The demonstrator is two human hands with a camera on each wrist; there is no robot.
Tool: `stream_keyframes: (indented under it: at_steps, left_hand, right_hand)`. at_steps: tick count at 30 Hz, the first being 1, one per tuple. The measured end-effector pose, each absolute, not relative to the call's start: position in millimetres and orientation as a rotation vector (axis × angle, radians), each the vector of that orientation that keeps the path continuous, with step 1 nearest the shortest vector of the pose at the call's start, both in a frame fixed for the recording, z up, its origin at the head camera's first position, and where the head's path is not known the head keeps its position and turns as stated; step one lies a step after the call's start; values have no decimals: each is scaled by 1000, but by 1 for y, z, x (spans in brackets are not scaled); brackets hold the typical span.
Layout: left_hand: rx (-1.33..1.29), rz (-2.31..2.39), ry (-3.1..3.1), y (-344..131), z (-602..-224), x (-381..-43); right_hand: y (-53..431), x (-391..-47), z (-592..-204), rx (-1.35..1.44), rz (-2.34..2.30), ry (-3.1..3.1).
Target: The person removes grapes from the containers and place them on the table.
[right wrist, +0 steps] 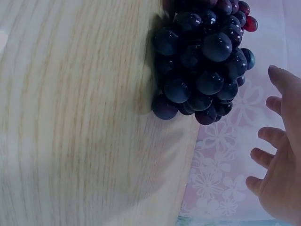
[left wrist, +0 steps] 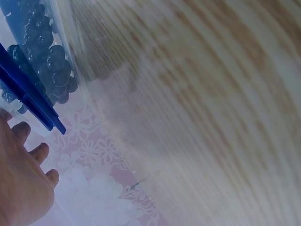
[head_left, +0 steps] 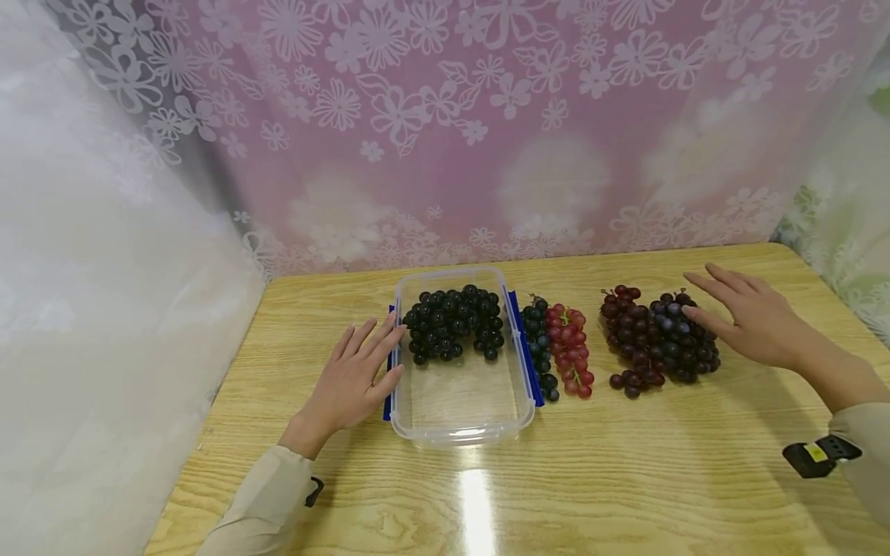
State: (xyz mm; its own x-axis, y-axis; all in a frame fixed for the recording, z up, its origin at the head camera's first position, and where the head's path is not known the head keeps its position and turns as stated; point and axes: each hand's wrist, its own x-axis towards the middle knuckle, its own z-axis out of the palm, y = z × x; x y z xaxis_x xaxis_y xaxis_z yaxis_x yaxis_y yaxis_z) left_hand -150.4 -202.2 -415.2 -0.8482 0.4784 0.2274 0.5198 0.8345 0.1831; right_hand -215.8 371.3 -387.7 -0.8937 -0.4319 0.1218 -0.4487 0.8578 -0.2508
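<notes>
A clear plastic container with blue side clips stands on the table, a bunch of black grapes in its far half. My left hand is at the container's left side, fingers spread, fingertips right at the rim. In the left wrist view the blue clip shows just beyond the fingers. Over on the right, my right hand hovers with spread fingers beside a bunch of dark purple grapes. The right wrist view shows those grapes with the fingers apart from them.
Dark blue-black grapes and a bunch of red grapes lie against the container's right side. Dark red grapes touch the purple bunch. A pink floral curtain hangs behind the wooden table.
</notes>
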Motion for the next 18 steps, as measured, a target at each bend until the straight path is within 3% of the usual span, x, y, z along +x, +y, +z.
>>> stream_keyframes:
  at_steps: [18]
  left_hand:
    - [-789,-350,-2838,-203,-415,-150]
  right_hand:
    - [343,-208,-373,665,317,-3074]
